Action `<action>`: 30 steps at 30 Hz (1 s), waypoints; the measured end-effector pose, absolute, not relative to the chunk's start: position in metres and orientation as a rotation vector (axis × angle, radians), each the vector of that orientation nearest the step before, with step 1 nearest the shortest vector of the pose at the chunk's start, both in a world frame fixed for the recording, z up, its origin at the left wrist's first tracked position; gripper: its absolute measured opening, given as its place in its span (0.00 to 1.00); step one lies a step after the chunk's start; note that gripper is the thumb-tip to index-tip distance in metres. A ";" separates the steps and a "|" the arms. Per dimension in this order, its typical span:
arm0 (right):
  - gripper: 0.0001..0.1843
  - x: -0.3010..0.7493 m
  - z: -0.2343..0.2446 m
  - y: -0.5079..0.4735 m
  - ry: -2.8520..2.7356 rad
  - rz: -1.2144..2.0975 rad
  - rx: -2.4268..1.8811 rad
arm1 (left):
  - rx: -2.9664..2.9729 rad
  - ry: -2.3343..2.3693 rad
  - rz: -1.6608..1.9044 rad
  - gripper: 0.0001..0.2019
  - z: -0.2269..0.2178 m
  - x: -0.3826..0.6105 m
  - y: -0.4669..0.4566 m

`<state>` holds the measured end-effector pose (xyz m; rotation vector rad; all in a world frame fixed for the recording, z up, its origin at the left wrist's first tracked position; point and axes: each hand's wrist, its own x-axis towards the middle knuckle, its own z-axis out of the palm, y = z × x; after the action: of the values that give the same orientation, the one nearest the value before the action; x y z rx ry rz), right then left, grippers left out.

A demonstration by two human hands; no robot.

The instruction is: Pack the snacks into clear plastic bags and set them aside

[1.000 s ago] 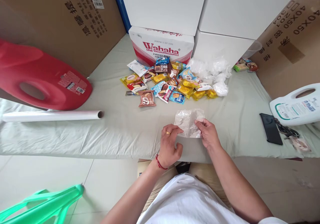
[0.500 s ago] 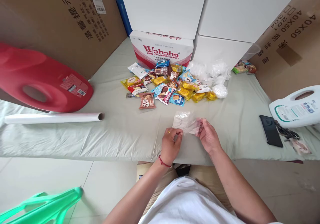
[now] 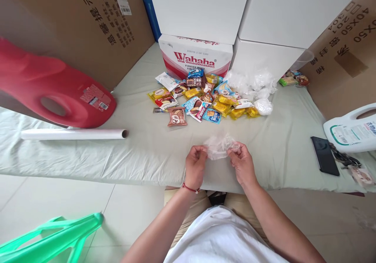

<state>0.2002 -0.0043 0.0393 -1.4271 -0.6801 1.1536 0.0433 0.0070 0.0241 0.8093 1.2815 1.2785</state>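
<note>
Between my two hands a clear plastic bag (image 3: 219, 147) is stretched out, crumpled and see-through, just above the covered table. My left hand (image 3: 196, 165) pinches its left edge between thumb and fingers. On the other side my right hand (image 3: 242, 163) grips the bunched right edge. A heap of wrapped snacks (image 3: 196, 98) lies beyond the bag, with a brown packet (image 3: 177, 117) at its near left and a blue packet (image 3: 212, 116) closest to my hands. Crumpled clear plastic bags (image 3: 260, 85) are piled at the heap's right.
Behind the snacks stands a Wahaha carton (image 3: 195, 57) against white boxes (image 3: 199, 8). At left are a red jug (image 3: 73, 94) and a white roll (image 3: 73, 134). A phone (image 3: 325, 155), keys and a white jug (image 3: 352, 128) lie right. A green stool (image 3: 58, 235) stands on the floor.
The plastic bag went from lying fairly flat to bunched and crumpled. My left hand moved slightly left, to the bag's left edge, and the right hand closed on its right edge. The view shifted slightly.
</note>
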 end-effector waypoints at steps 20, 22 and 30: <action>0.33 0.268 0.067 0.045 -1.371 1.170 -1.541 | 0.199 0.707 1.184 0.09 0.050 0.014 0.021; 0.36 0.253 0.062 0.054 -1.435 1.361 -1.485 | 0.235 0.702 1.172 0.09 0.053 0.014 0.023; 0.18 0.258 0.059 0.012 -1.206 1.269 -1.488 | 0.200 0.792 1.411 0.11 0.042 -0.001 0.049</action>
<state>0.2581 0.0115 0.0587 -1.4882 -1.2058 1.2694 -0.0010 0.0493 0.0417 0.1999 0.7920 1.4107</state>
